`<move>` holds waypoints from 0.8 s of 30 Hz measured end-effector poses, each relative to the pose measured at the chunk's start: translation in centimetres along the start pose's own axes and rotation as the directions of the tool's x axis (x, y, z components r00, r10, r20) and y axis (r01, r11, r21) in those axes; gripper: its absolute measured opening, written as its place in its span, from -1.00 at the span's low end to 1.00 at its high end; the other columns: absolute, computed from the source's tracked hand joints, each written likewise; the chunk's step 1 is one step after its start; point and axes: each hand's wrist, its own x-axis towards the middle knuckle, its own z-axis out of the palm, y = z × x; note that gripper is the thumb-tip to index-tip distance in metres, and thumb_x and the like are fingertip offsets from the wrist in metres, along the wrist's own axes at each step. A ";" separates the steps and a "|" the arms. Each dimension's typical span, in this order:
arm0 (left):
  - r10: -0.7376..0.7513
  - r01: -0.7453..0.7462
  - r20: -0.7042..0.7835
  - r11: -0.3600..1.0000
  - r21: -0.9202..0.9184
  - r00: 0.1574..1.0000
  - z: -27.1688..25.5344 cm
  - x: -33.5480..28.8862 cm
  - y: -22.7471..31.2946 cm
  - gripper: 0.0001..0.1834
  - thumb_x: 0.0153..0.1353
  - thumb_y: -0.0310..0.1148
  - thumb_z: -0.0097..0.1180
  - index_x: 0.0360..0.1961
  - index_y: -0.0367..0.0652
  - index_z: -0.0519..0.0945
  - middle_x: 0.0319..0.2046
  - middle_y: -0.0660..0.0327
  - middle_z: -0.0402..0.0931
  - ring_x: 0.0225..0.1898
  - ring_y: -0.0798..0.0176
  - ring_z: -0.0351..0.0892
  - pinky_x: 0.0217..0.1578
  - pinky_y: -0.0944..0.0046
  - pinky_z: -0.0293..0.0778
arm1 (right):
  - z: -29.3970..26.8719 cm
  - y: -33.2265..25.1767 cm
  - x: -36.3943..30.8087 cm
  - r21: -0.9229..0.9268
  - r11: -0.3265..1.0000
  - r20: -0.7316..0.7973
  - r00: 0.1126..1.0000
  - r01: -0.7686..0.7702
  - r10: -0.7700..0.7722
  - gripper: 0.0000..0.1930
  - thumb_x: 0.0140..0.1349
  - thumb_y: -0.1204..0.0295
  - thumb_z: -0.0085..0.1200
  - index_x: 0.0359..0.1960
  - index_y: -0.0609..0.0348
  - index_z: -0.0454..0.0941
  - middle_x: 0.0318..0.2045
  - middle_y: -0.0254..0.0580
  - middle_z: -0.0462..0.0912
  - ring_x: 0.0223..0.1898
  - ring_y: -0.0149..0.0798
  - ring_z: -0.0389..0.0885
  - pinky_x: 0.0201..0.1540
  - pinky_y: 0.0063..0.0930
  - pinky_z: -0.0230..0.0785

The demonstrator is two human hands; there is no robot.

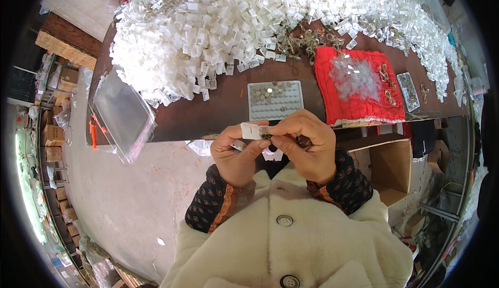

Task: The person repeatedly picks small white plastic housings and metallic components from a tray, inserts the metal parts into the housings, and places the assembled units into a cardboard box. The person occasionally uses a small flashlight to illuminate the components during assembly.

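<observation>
Basically, drop risk: white card [250, 131] pinched in left hand [235, 159], just off the worktop [195, 116], tray [266, 113] at 12 o'clock.
Right hand [310, 152] pinches at card's 3 o'clock end; fingertips partly hide what. Loose grip could drop it to the floor [135, 184].

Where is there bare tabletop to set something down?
Best patch: brown tabletop between the clear plastic bags and white tray. A narrower strip separates tray and red cloth. The back is crowded with white plastic pieces.
</observation>
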 end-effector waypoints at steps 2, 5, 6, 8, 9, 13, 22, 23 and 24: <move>0.032 -0.032 -0.003 0.999 0.010 0.999 -0.2 0.0 -0.1 -0.72 0.09 -0.69 0.29 -0.17 -0.26 0.54 -0.12 0.01 0.63 -0.23 0.34 0.63 -0.22 0.33 0.60 | -0.1 0.1 0.0 0.179 0.972 0.061 0.987 -0.155 0.146 -0.75 0.08 0.71 0.26 -0.21 0.15 0.67 -0.38 -0.33 0.57 -0.37 -0.49 0.51 -0.33 -0.62 0.35; 0.085 -0.085 -0.017 0.996 0.023 0.996 -0.4 0.1 -0.5 -0.69 0.07 -0.66 0.32 -0.17 -0.25 0.51 -0.16 0.04 0.64 -0.26 0.36 0.62 -0.25 0.35 0.59 | -0.4 0.0 0.0 0.269 0.919 0.149 0.955 -0.289 0.257 -0.73 0.09 0.71 0.24 -0.17 0.16 0.68 -0.37 -0.35 0.57 -0.34 -0.52 0.51 -0.29 -0.62 0.35; 0.095 -0.094 -0.025 0.995 0.039 0.995 -0.4 0.0 -0.6 -0.67 0.07 -0.66 0.33 -0.16 -0.24 0.50 -0.18 0.05 0.64 -0.27 0.38 0.61 -0.25 0.36 0.58 | -0.4 0.0 0.0 0.270 0.908 0.173 0.944 -0.319 0.280 -0.73 0.10 0.72 0.24 -0.16 0.17 0.68 -0.36 -0.36 0.57 -0.33 -0.53 0.51 -0.28 -0.63 0.35; 0.121 -0.118 -0.052 0.991 0.057 0.991 -0.4 -0.1 -0.9 -0.66 0.06 -0.65 0.34 -0.16 -0.23 0.49 -0.20 0.08 0.65 -0.28 0.40 0.60 -0.25 0.38 0.56 | -0.2 0.0 -0.2 0.245 0.923 0.143 0.953 -0.297 0.269 -0.73 0.10 0.71 0.24 -0.15 0.17 0.68 -0.36 -0.34 0.58 -0.34 -0.50 0.53 -0.28 -0.62 0.36; 0.138 -0.134 -0.070 0.989 0.060 0.988 -0.4 -0.2 -1.0 -0.65 0.06 -0.65 0.34 -0.16 -0.23 0.48 -0.21 0.09 0.65 -0.29 0.40 0.60 -0.25 0.38 0.56 | 0.0 0.0 -0.3 0.232 0.930 0.128 0.956 -0.286 0.262 -0.73 0.10 0.70 0.24 -0.15 0.16 0.68 -0.36 -0.33 0.59 -0.35 -0.48 0.53 -0.29 -0.62 0.37; 0.194 -0.185 -0.078 0.976 0.111 0.978 -0.3 -0.3 -1.3 -0.67 0.10 -0.66 0.31 -0.15 -0.22 0.47 -0.20 0.12 0.63 -0.30 0.43 0.57 -0.24 0.41 0.53 | 0.7 0.4 -0.4 0.028 0.999 0.069 0.997 -0.021 0.019 -0.73 0.12 0.70 0.23 -0.13 0.19 0.66 -0.35 -0.28 0.59 -0.38 -0.48 0.53 -0.33 -0.62 0.37; 0.082 -0.083 -0.195 0.997 0.003 0.977 1.0 -0.8 -1.5 -0.77 0.25 -0.55 0.20 -0.15 -0.15 0.41 -0.26 0.22 0.55 -0.28 0.44 0.52 -0.28 0.44 0.46 | 1.4 -0.2 -0.5 -0.051 0.996 -0.021 0.998 -0.067 0.066 -0.60 0.05 0.76 0.15 -0.06 0.12 0.62 -0.37 -0.23 0.60 -0.41 -0.37 0.57 -0.33 -0.54 0.46; 0.122 -0.118 -0.169 0.992 0.035 0.978 1.0 -0.7 -1.5 -0.77 0.25 -0.55 0.20 -0.15 -0.14 0.41 -0.26 0.22 0.55 -0.28 0.43 0.52 -0.28 0.44 0.46 | 1.2 -0.3 -0.5 -0.063 0.997 -0.028 0.999 -0.037 0.035 -0.61 0.05 0.76 0.14 -0.07 0.12 0.62 -0.37 -0.23 0.59 -0.41 -0.37 0.57 -0.33 -0.54 0.46; 0.140 -0.133 -0.152 0.990 0.056 0.979 0.9 -0.6 -1.5 -0.77 0.25 -0.55 0.20 -0.16 -0.14 0.41 -0.25 0.21 0.55 -0.28 0.43 0.52 -0.28 0.45 0.46 | 1.1 -0.4 -0.4 -0.075 0.997 -0.033 0.999 -0.006 0.004 -0.61 0.05 0.76 0.14 -0.08 0.13 0.62 -0.37 -0.23 0.59 -0.41 -0.37 0.57 -0.33 -0.53 0.46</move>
